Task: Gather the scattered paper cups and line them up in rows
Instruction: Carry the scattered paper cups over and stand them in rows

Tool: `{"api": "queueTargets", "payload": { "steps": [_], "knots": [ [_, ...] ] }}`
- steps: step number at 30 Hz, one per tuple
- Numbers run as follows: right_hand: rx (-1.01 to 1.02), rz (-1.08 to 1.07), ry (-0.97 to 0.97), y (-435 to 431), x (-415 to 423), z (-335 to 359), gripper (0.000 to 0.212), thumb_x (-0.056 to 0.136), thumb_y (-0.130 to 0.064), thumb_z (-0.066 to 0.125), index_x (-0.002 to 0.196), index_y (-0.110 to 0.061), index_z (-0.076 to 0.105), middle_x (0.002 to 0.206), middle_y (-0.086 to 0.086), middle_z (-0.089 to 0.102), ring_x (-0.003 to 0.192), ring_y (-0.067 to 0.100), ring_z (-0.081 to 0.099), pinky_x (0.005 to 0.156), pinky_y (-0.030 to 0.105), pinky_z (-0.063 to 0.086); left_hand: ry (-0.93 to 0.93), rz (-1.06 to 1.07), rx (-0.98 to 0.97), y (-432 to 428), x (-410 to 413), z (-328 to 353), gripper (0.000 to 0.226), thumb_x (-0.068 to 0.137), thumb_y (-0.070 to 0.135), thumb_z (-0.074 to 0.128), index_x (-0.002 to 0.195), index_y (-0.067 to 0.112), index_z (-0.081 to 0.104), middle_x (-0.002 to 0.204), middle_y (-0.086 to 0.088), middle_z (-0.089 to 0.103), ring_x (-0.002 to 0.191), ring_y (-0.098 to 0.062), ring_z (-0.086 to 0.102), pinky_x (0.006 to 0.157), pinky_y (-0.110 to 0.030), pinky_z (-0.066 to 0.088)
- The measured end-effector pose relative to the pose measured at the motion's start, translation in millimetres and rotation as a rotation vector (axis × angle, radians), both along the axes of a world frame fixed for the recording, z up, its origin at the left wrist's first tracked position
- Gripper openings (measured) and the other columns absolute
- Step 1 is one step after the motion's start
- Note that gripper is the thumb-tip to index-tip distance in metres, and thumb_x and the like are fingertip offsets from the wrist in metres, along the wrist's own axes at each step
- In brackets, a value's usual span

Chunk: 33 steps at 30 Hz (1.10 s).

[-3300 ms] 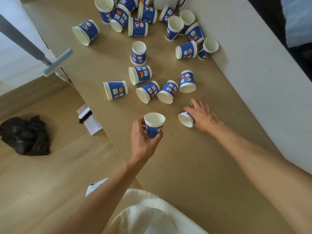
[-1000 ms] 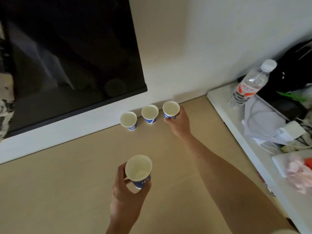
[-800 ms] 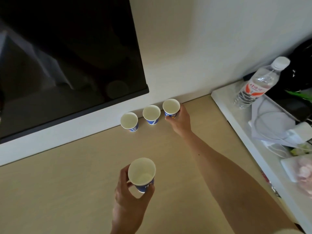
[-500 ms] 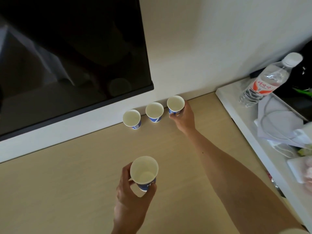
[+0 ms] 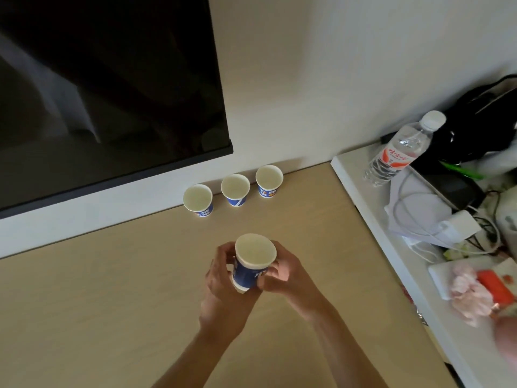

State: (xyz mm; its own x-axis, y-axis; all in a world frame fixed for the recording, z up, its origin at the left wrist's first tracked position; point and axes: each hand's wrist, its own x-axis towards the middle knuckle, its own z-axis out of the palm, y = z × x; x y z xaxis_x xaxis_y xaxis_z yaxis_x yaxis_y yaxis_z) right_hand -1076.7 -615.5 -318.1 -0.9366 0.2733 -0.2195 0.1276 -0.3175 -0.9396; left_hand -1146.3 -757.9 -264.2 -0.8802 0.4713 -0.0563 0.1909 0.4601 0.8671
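Where cups [image 5: 235, 189] against wall [image 5: 307, 79], screen [image 5: 98, 79] above.

Left hand [image 5: 221, 288] and right hand [image 5: 286, 275] close together, fingers curled round one cup [image 5: 249, 271].

We see a blue cup [image 5: 246, 273] with white print and cream inside, a pale beige wood-grain table [image 5: 112, 303], and a bottle [image 5: 396, 156] label in red and white.

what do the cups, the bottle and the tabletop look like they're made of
Cups, including the held cup: likely paper; matte cream inside, blue print outside, rolled rim. Bottle: clear glossy plastic, ribbed, white cap. Tabletop: pale wood look, faint grain, low sheen; laminate or veneer, cannot tell.
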Motion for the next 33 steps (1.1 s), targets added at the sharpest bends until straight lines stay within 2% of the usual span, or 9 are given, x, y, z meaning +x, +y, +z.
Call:
{"api": "queueTargets", "payload": {
  "steps": [3,8,12,16,17,22,27,33],
  "knots": [
    [0.059,-0.113,0.011,5,2,7,0.06,0.069,-0.019,0.084,0.126,-0.024,0.063,0.122,0.007,0.069,0.115,0.026,0.064,0.096,0.041,0.052,0.024,-0.074,0.002,18,2,-1,0.063,0.064,0.012,0.088,0.117,0.025,0.055,0.107,0.013,0.068,0.098,-0.006,0.064,0.079,-0.017,0.049],
    [0.213,-0.37,-0.035,52,-10,6,0.052,0.061,-0.023,0.085,0.11,-0.034,0.069,0.104,-0.005,0.073,0.096,0.01,0.07,0.079,0.023,0.055,0.097,-0.129,-0.05,29,3,-3,0.08,0.066,0.025,0.091,0.133,0.02,0.048,0.125,0.015,0.053,0.111,-0.002,0.054,0.092,-0.017,0.042],
    [0.28,-0.612,-0.178,104,-45,-11,0.051,0.059,-0.02,0.085,0.107,-0.022,0.067,0.093,-0.006,0.071,0.079,0.005,0.066,0.074,0.021,0.056,0.068,-0.071,-0.046,18,3,-9,0.07,0.068,0.022,0.089,0.127,0.024,0.052,0.121,0.017,0.054,0.11,0.006,0.053,0.088,-0.02,0.046],
    [0.426,-0.624,-0.273,144,-84,-28,0.049,0.065,-0.02,0.085,0.11,-0.024,0.064,0.093,-0.013,0.069,0.073,-0.005,0.063,0.065,0.006,0.047,0.047,-0.022,-0.05,3,2,-16,0.066,0.069,0.015,0.088,0.121,0.032,0.053,0.117,0.016,0.058,0.108,0.002,0.056,0.082,-0.025,0.051],
    [0.46,-0.608,-0.274,152,-92,-33,0.048,0.067,-0.019,0.085,0.109,-0.023,0.064,0.092,-0.013,0.068,0.073,-0.004,0.062,0.065,0.006,0.046,0.051,-0.014,-0.048,1,1,-18,0.065,0.068,0.013,0.088,0.12,0.031,0.054,0.116,0.015,0.059,0.106,-0.001,0.058,0.081,-0.027,0.052],
    [0.49,-0.573,-0.253,170,-118,-55,0.054,0.07,-0.008,0.085,0.118,-0.017,0.062,0.11,-0.001,0.07,0.101,0.017,0.068,0.087,0.033,0.057,0.055,0.015,-0.047,-8,-6,-21,0.057,0.065,0.023,0.08,0.118,0.024,0.058,0.114,0.011,0.062,0.104,-0.001,0.059,0.076,-0.03,0.053],
    [0.457,-0.596,-0.249,173,-124,-69,0.056,0.068,-0.007,0.085,0.118,-0.017,0.062,0.11,0.0,0.07,0.102,0.015,0.068,0.091,0.036,0.058,0.04,0.02,-0.05,-13,-10,-22,0.056,0.063,0.024,0.077,0.116,0.016,0.061,0.112,0.009,0.064,0.099,-0.001,0.062,0.075,-0.034,0.055],
    [0.456,-0.586,-0.259,172,-124,-73,0.057,0.069,-0.007,0.085,0.12,-0.018,0.061,0.113,0.0,0.07,0.105,0.018,0.068,0.094,0.039,0.057,0.026,0.037,-0.045,-16,-9,-24,0.054,0.066,0.022,0.08,0.116,0.015,0.061,0.113,0.009,0.064,0.102,-0.005,0.061,0.074,-0.033,0.054]
  ]
}}
